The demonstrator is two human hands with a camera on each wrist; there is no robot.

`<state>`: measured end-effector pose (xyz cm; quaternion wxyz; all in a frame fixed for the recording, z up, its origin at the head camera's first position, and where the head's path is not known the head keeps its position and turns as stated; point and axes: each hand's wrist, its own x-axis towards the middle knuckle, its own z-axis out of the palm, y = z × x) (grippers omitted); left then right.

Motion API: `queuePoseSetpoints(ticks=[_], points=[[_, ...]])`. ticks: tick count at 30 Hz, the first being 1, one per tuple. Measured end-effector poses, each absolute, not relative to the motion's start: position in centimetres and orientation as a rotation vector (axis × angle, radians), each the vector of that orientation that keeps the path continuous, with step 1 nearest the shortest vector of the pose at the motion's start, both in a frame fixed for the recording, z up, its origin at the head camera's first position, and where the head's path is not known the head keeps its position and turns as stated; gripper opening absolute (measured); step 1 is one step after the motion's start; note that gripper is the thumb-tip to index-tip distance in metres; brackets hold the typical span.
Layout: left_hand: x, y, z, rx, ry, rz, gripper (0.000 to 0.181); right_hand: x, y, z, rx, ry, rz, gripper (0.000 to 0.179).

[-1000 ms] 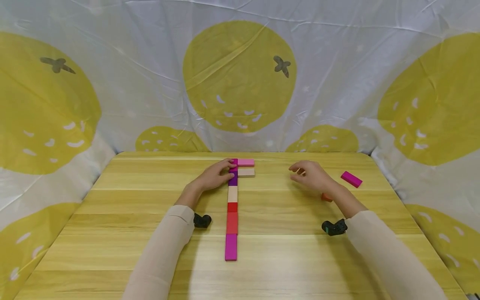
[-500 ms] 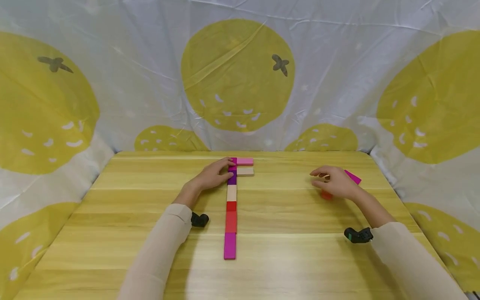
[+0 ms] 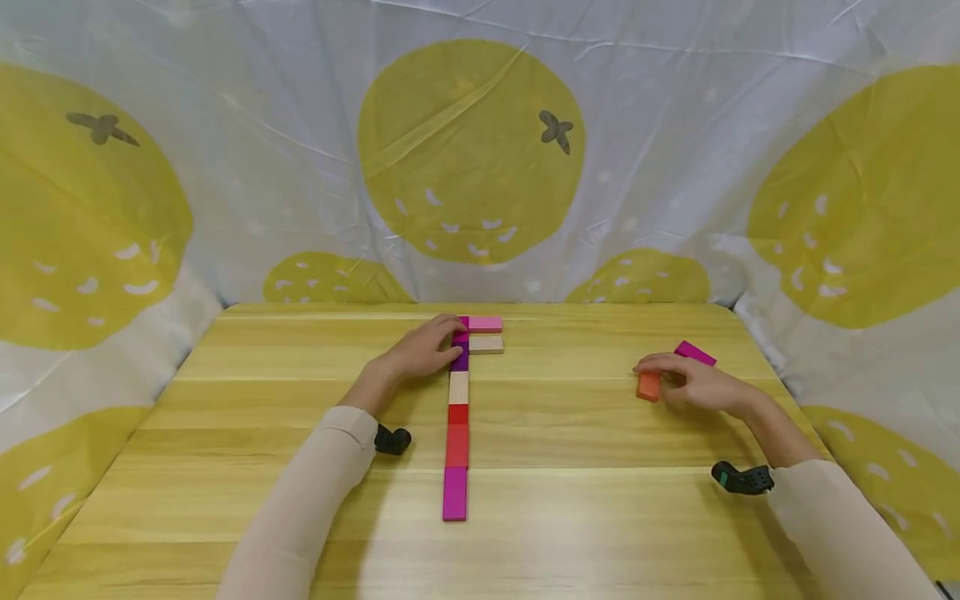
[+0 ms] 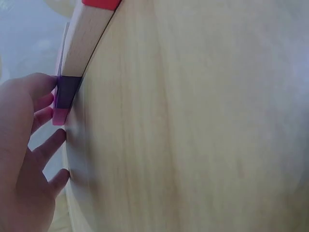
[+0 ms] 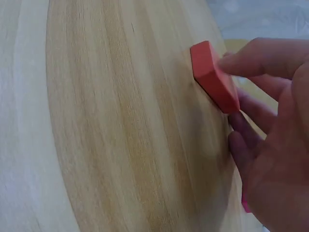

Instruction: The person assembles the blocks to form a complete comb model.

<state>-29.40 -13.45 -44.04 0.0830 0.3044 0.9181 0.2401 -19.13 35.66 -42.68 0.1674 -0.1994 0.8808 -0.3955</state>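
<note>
My left hand rests at the far end of a column of coloured blocks, its fingertips on the magenta block and its thumb at the purple block. In the left wrist view, the remaining fingers of that hand spread beside the purple block. At the right, my right hand is beside an orange block lying on the table. The right wrist view shows its thumb by the upper side of the orange block and its other fingers beyond it, loosely bent; firm contact cannot be told.
The column runs nearer through a beige block, a red block, a coral block and a magenta block. A pink block and a pale block branch right. Another magenta block lies behind my right hand.
My right hand has moved right and a little nearer, from bare table to the orange block. The left hand stays on the column, and the blocks look unmoved.
</note>
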Motion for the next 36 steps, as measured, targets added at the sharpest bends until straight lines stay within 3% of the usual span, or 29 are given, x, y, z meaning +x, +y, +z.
queuePoseSetpoints(ticks=[12, 21, 36], points=[[-28.4, -14.3, -43.2, 0.919, 2.71, 0.779, 0.052, -19.7, 35.2, -42.9, -0.712, 2.528, -1.023, 0.045], [-26.1, -15.3, -43.0, 1.122, 2.642, 0.822, 0.06, -20.4, 34.9, -42.2, -0.639, 2.558, -0.967, 0.033], [-24.1, -15.2, -43.8, 1.169, 2.64, 0.79, 0.051, -21.9, 31.0, -41.1, -0.648, 2.651, -0.916, 0.033]])
